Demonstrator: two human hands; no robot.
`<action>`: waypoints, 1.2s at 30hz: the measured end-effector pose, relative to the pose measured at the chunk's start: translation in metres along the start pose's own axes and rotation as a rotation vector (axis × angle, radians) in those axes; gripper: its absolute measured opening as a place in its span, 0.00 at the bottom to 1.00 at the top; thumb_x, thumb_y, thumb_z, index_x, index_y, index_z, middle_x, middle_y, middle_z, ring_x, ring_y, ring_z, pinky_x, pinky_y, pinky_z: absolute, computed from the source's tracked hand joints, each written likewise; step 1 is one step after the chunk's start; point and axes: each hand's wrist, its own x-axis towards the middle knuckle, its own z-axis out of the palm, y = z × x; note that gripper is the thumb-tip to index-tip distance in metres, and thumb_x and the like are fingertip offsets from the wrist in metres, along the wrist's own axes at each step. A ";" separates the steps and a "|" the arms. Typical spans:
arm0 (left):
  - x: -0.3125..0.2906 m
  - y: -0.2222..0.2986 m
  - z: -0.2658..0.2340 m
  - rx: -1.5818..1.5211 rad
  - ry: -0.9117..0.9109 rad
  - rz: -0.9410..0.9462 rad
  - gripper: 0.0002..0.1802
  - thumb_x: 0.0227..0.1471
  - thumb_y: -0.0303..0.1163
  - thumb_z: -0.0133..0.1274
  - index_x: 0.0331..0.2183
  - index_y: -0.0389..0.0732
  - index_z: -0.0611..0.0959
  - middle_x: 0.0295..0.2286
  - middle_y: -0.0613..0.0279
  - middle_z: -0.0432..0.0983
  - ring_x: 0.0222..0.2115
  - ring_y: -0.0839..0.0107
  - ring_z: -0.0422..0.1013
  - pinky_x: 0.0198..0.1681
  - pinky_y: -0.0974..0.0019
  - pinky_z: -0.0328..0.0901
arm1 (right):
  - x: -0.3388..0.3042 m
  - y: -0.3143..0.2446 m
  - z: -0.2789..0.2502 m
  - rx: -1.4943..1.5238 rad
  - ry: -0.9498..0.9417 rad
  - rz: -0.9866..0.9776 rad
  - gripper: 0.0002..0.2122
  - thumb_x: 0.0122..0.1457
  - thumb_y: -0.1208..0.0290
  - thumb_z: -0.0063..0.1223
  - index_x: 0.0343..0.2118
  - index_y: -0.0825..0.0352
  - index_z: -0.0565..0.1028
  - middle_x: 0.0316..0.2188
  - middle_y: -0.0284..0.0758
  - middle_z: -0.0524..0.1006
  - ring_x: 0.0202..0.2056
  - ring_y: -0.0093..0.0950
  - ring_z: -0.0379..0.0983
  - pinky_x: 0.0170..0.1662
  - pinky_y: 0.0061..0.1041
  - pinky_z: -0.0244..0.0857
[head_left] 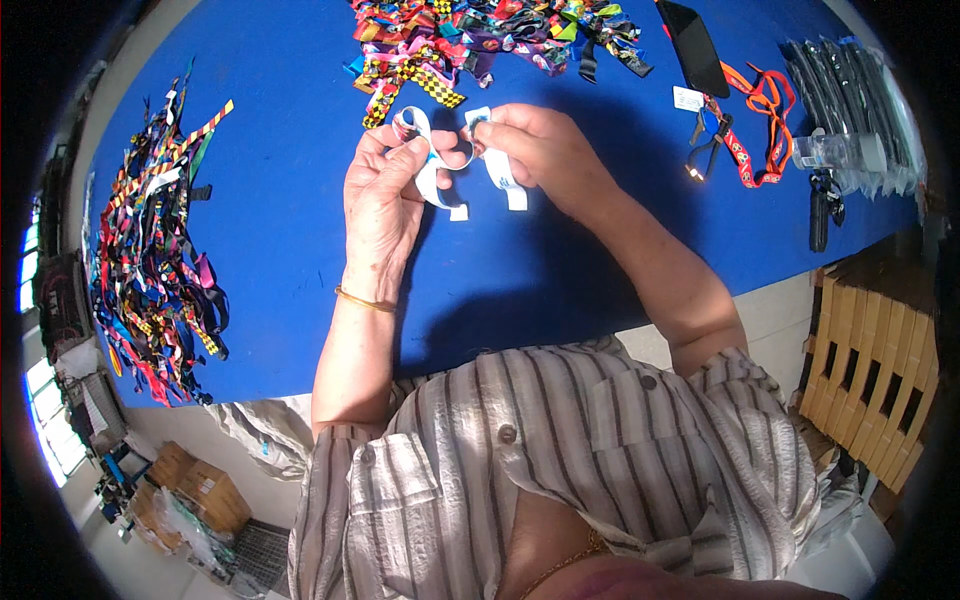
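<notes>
My left hand (383,190) pinches a white printed ribbon strap (427,185), which curls up over the fingers and shows a darker, coloured print inside its loop. The strap's loose end hangs below the thumb. A little to the right, my right hand (537,150) grips another white length (503,178) between thumb and fingers, its end dangling too. A short curved piece seems to run between the two hands; whether both lengths are one strap I cannot tell. Both hands are raised over the blue tabletop (290,190).
A heap of colourful straps (500,40) lies at the far side, and a tangled bundle (165,270) at the left. A dark phone (693,50), a red-orange lanyard (770,130) and plastic-wrapped packs (850,100) are at the right. Cardboard boxes (870,350) stand beyond the right edge.
</notes>
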 end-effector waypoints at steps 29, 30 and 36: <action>-0.002 0.003 0.003 0.220 -0.030 0.001 0.07 0.59 0.22 0.42 0.34 0.35 0.77 0.30 0.52 0.78 0.26 0.68 0.76 0.29 0.70 0.70 | 0.005 0.010 -0.001 0.074 -0.034 -0.174 0.16 0.56 0.78 0.54 0.47 0.75 0.67 0.30 0.39 0.79 0.27 0.18 0.74 0.28 0.16 0.67; -0.002 0.003 0.002 0.214 -0.032 -0.006 0.09 0.59 0.23 0.41 0.35 0.33 0.78 0.29 0.54 0.78 0.27 0.69 0.75 0.31 0.70 0.70 | 0.004 0.008 -0.001 0.056 -0.036 -0.185 0.17 0.56 0.78 0.55 0.47 0.75 0.66 0.30 0.39 0.79 0.27 0.18 0.74 0.27 0.16 0.67; 0.000 0.008 0.005 0.320 -0.044 -0.030 0.12 0.58 0.22 0.41 0.41 0.30 0.75 0.28 0.57 0.76 0.29 0.69 0.74 0.37 0.70 0.69 | 0.002 0.002 -0.005 0.035 -0.103 -0.249 0.18 0.56 0.79 0.55 0.47 0.74 0.62 0.29 0.40 0.78 0.31 0.22 0.76 0.33 0.19 0.70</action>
